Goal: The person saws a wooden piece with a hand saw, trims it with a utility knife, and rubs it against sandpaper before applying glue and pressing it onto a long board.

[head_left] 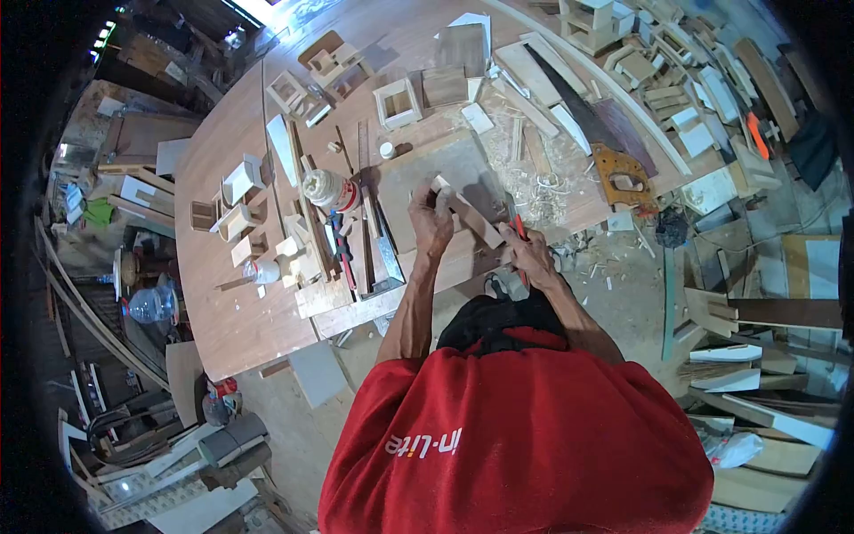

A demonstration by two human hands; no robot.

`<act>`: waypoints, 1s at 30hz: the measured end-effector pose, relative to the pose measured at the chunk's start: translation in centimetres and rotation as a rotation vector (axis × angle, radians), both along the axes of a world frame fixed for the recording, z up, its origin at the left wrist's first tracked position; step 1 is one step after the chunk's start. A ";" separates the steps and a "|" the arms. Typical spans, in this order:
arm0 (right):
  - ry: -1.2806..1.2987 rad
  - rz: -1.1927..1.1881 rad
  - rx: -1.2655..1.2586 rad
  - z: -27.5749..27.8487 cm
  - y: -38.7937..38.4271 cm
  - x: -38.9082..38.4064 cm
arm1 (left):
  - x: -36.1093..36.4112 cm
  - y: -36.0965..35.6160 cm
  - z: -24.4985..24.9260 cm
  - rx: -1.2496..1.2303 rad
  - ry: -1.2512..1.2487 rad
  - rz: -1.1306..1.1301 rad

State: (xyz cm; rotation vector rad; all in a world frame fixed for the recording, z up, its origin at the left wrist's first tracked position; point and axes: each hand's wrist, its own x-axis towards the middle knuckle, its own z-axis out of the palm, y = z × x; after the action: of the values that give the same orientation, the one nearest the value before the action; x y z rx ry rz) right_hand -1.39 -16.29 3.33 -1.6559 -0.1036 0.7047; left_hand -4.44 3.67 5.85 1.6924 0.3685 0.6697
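Note:
My left hand [431, 221] is closed on the upper end of a short wooden strip [473, 216], held at a slant over a flat grey-brown board [463, 160]. Close to the strip's lower end is my right hand [531, 256], its fingers closed around a slim red tool [519, 226] whose exact kind I cannot make out. The strip's lower end touches or nearly touches the right fingertips. A small white cap [387, 150] sits on the board's left edge. To the left stand a jar [327, 191] and a metal square [388, 258].
A handsaw with a wooden handle [623, 173] lies at the right of the workbench [240, 325]. Wood shavings [541, 198] spread beside the board. Small wooden boxes [398, 103] stand at the back and left. Offcuts [712, 356] are piled on the floor at right.

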 end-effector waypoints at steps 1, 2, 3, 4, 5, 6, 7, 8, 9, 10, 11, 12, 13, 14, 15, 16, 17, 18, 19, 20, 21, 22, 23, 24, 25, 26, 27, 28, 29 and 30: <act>0.098 0.020 0.072 0.0 -0.1 -0.1 | -0.1 0.0 -0.2 -0.150 0.035 0.061; 0.100 0.025 0.068 0.0 -0.3 0.0 | -0.1 0.0 -0.4 -0.299 0.068 0.120; 0.173 0.031 0.201 0.7 -0.4 0.1 | -0.3 -0.1 -0.4 -0.303 0.071 0.124; 0.246 0.036 0.333 1.6 -0.4 0.3 | -0.3 -0.3 -0.1 -0.407 0.045 0.217; 0.249 0.040 0.329 2.4 -0.4 0.4 | -0.4 -0.4 0.2 -0.510 0.018 0.311; 0.194 0.071 0.352 3.3 -0.3 0.6 | -0.6 -0.5 0.5 -0.534 0.042 0.362; 0.138 0.103 0.374 4.4 -0.1 0.7 | -0.9 -0.6 0.2 -0.536 0.043 0.366; 0.022 0.134 0.353 5.4 0.3 0.8 | -1.2 -0.6 -0.2 -0.609 0.052 0.367; 0.023 0.136 0.351 5.2 0.8 0.8 | -1.4 -0.5 -0.6 -0.682 0.061 0.368; -0.027 0.105 0.357 4.7 1.2 0.7 | -1.5 -0.3 -1.0 -0.684 0.062 0.371; -0.077 0.074 0.364 4.4 1.6 0.7 | -1.6 -0.1 -1.4 -0.724 0.101 0.376; -0.075 0.077 0.363 4.7 1.8 0.8 | -1.7 0.0 -1.6 -0.764 0.141 0.382; -0.077 0.069 0.354 5.0 1.9 0.9 | -1.9 0.0 -1.8 -0.765 0.142 0.386; -0.080 0.060 0.345 5.3 2.0 1.0 | -2.1 0.0 -2.0 -0.755 0.159 0.356; -0.079 0.063 0.344 5.2 2.0 1.1 | -2.3 0.0 -2.2 -0.743 0.177 0.326; -0.085 0.070 0.346 5.1 2.0 1.3 | -2.4 0.1 -2.5 -0.743 0.177 0.329; -0.091 0.077 0.347 4.9 2.1 1.4 | -2.4 0.0 -2.7 -0.748 0.186 0.334; -0.090 0.078 0.347 4.7 2.1 1.6 | -2.3 -0.1 -2.5 -0.753 0.194 0.336; -0.069 0.073 0.357 4.5 2.2 1.8 | -2.3 -0.2 -2.4 -0.753 0.193 0.337; -0.048 0.068 0.366 4.2 2.3 1.9 | -2.4 -0.3 -2.2 -0.732 0.201 0.360; -0.047 0.071 0.366 4.0 2.3 1.9 | -2.5 -0.5 -2.0 -0.711 0.208 0.384; -0.030 0.047 0.330 3.8 2.4 2.0 | -2.5 -0.5 -2.2 -0.710 0.205 0.388; -0.014 0.024 0.294 3.6 2.5 2.1 | -2.5 -0.5 -2.5 -0.620 0.154 0.445; -0.016 0.030 0.295 3.5 2.6 2.0 | -2.5 -0.4 -2.7 -0.529 0.103 0.501; -0.074 0.032 0.266 3.3 2.6 1.9 | -2.4 -0.1 -3.0 -0.530 0.098 0.507; -0.132 0.036 0.237 3.2 2.7 1.7 | -2.4 0.1 -3.2 -0.517 0.075 0.502; -0.134 0.047 0.239 3.3 2.7 1.6 | -2.4 0.4 -3.3 -0.504 0.052 0.498; -0.138 0.072 0.241 3.4 2.8 1.5 | -2.3 0.2 -2.0 -0.504 0.046 0.509; -0.141 0.098 0.242 3.5 2.9 1.4 | -2.2 -0.2 -0.8 -0.566 0.036 0.437; -0.120 0.091 0.258 3.8 2.9 1.3 | -2.1 -0.5 0.1 -0.628 0.027 0.362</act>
State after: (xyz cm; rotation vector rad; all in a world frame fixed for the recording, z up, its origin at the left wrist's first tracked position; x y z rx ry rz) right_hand -0.12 -13.34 7.15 -1.4510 -0.3439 0.6313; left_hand -6.57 3.17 5.93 1.0433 0.8241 0.6986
